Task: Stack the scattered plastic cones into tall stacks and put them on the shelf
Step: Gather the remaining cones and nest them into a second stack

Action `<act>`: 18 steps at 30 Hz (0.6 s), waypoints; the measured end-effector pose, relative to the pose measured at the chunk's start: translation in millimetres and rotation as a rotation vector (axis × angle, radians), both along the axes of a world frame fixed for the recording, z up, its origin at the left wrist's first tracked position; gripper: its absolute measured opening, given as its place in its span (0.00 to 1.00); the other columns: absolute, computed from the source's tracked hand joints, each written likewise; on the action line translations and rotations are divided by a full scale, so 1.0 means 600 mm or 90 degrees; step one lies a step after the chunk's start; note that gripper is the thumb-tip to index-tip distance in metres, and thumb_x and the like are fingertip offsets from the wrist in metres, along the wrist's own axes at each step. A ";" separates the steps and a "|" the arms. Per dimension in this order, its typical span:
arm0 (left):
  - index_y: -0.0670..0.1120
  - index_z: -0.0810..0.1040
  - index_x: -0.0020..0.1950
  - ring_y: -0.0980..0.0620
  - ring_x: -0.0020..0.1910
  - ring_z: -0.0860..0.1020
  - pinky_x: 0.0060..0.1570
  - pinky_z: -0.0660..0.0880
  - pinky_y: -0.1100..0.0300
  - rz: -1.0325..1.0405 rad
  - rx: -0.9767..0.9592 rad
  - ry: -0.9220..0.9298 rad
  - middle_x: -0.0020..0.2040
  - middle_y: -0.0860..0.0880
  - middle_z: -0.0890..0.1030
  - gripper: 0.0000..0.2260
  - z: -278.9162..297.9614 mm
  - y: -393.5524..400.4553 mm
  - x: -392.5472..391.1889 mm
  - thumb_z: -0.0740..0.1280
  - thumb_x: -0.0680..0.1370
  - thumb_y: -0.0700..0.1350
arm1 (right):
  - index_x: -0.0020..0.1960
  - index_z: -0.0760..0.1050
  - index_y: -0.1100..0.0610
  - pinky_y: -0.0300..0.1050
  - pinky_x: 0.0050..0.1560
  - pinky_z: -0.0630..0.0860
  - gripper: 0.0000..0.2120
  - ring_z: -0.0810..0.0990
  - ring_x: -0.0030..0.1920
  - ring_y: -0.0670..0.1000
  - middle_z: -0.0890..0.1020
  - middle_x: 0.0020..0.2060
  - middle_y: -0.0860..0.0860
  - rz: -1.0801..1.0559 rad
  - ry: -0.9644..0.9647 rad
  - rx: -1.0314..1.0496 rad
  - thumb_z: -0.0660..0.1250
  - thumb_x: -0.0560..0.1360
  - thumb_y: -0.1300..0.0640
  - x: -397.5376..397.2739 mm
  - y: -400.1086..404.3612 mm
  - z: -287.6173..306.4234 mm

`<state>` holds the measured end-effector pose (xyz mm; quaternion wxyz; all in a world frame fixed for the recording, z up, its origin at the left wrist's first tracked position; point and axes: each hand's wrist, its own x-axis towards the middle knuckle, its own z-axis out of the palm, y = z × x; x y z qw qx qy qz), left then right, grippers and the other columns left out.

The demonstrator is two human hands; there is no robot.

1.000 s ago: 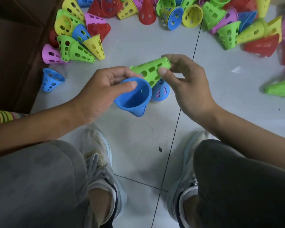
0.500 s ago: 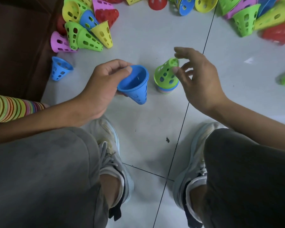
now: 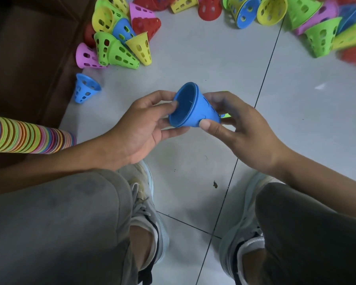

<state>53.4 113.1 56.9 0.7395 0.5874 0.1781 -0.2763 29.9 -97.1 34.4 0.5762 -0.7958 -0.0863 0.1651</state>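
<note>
Both hands hold the blue cone (image 3: 195,106) above the tiled floor (image 3: 203,64), the left hand (image 3: 141,125) pinching its wide rim, the right hand (image 3: 237,124) curled round its narrow end, scattered cones (image 3: 119,41) lying toward eleven o'clock.

Both forearms reach forward over bent knees, the left hand (image 3: 140,128) with its thumb curled inside a blue cone's (image 3: 195,108) rim, the right hand (image 3: 240,128) pinching its narrow end.
</note>
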 end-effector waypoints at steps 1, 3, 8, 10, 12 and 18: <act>0.44 0.77 0.54 0.48 0.45 0.85 0.43 0.81 0.56 -0.005 -0.006 0.000 0.49 0.45 0.84 0.06 -0.001 0.000 -0.001 0.63 0.82 0.37 | 0.66 0.73 0.52 0.43 0.59 0.78 0.19 0.79 0.57 0.47 0.80 0.58 0.46 -0.005 0.013 0.020 0.69 0.78 0.49 -0.001 0.000 0.000; 0.45 0.78 0.57 0.48 0.49 0.85 0.45 0.81 0.55 -0.043 0.021 -0.024 0.52 0.45 0.84 0.07 -0.002 0.000 -0.001 0.62 0.83 0.38 | 0.65 0.73 0.52 0.44 0.58 0.78 0.17 0.79 0.56 0.49 0.80 0.56 0.47 -0.021 0.021 0.049 0.69 0.78 0.50 -0.003 -0.002 -0.002; 0.45 0.77 0.67 0.46 0.53 0.85 0.50 0.83 0.51 -0.129 0.189 -0.099 0.57 0.47 0.85 0.12 -0.002 0.004 0.005 0.62 0.84 0.42 | 0.64 0.72 0.53 0.49 0.56 0.77 0.15 0.79 0.57 0.51 0.80 0.57 0.48 -0.123 -0.009 0.089 0.68 0.79 0.50 -0.005 -0.022 -0.013; 0.44 0.78 0.65 0.47 0.52 0.85 0.52 0.81 0.49 -0.149 0.237 -0.115 0.57 0.48 0.85 0.11 -0.004 0.010 0.006 0.62 0.84 0.42 | 0.64 0.72 0.50 0.52 0.54 0.77 0.14 0.78 0.54 0.49 0.79 0.57 0.46 -0.185 -0.042 0.080 0.67 0.80 0.50 -0.003 -0.037 -0.018; 0.43 0.79 0.62 0.46 0.52 0.85 0.52 0.81 0.49 -0.167 0.265 -0.120 0.56 0.48 0.85 0.10 -0.008 0.017 0.005 0.61 0.84 0.41 | 0.65 0.72 0.49 0.52 0.53 0.78 0.14 0.77 0.52 0.47 0.77 0.57 0.43 -0.242 -0.080 0.040 0.67 0.80 0.51 -0.001 -0.056 -0.025; 0.43 0.80 0.58 0.46 0.51 0.85 0.50 0.79 0.51 -0.183 0.293 -0.118 0.55 0.48 0.85 0.09 -0.020 0.028 0.006 0.62 0.84 0.40 | 0.70 0.72 0.52 0.25 0.51 0.71 0.19 0.73 0.55 0.36 0.70 0.59 0.49 -0.271 -0.142 -0.162 0.68 0.80 0.54 0.003 -0.099 -0.044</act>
